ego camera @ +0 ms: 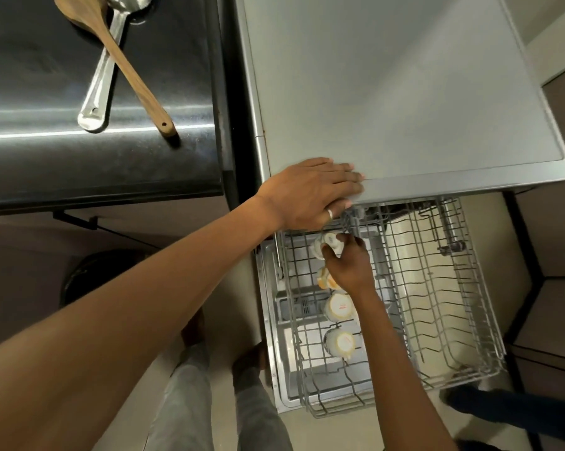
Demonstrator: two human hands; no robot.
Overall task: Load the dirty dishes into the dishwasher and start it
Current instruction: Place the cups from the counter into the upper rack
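Observation:
The dishwasher's grey wire upper rack (437, 304) is pulled out over the open door (274, 320). A row of upturned white cups stands along its left side: one at the back (325, 244), one with an orange pattern (325, 281), and two nearer me (338, 307) (339, 343). My right hand (349, 258) reaches into the rack and grips the back cup. My left hand (310, 190) lies flat, fingers spread, on the front left corner of the dishwasher's grey top (404, 92), with its thumb curled under the edge.
A steel worktop (46, 141) at the left holds a wooden spatula (124, 63) and a metal ladle (105, 66). A dark bin (89, 275) stands on the floor below it. Someone's dark-sleeved limb (502, 408) shows at the lower right. My feet stand left of the door.

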